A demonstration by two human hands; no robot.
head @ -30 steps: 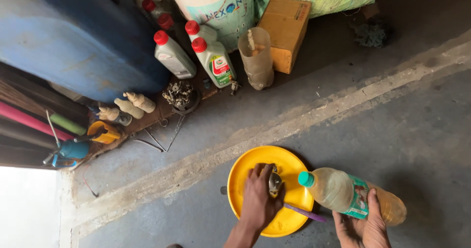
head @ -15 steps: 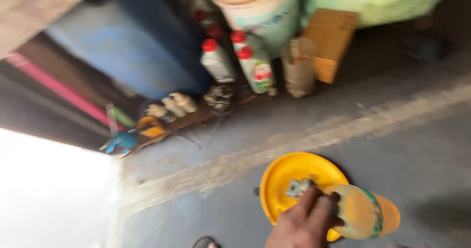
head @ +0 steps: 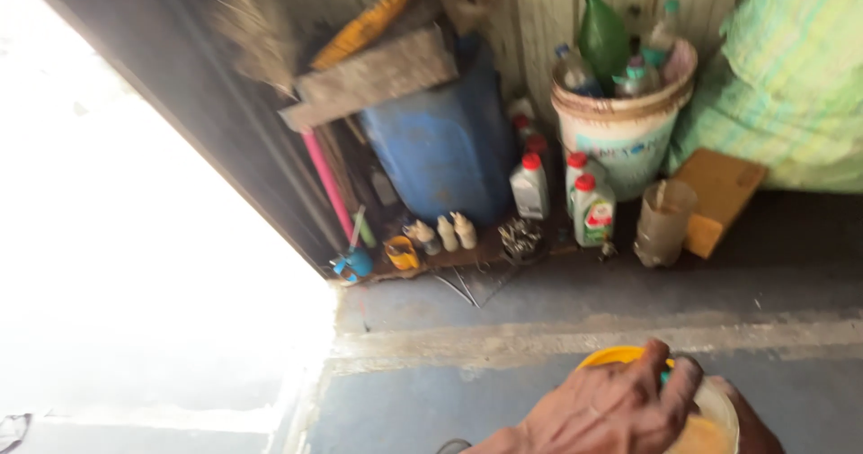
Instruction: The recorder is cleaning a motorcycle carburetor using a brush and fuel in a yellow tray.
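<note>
Covering the bottle's (head: 706, 427) top, your left hand (head: 611, 409) lies with its grip spread over the cap, low above the yellow bowl (head: 616, 357) on the floor (head: 539, 301). Your right hand (head: 751, 427) shows only an edge behind the bottle — its grip you cannot tell.

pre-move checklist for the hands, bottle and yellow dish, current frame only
1. Left hand in view: ok, it lies over the clear plastic bottle of amber liquid.
2. Right hand in view: not ok, only a sliver shows behind the bottle.
3. Grip on the bottle: cannot tell, the fingers cover its top and the frame is blurred.
4. Bottle cap on or off: cannot tell, hidden by the left hand.
5. Round yellow plastic dish visible: not ok, only its far rim shows.
6. Grey concrete floor beside the dish: ok, nothing lying on it.
</note>
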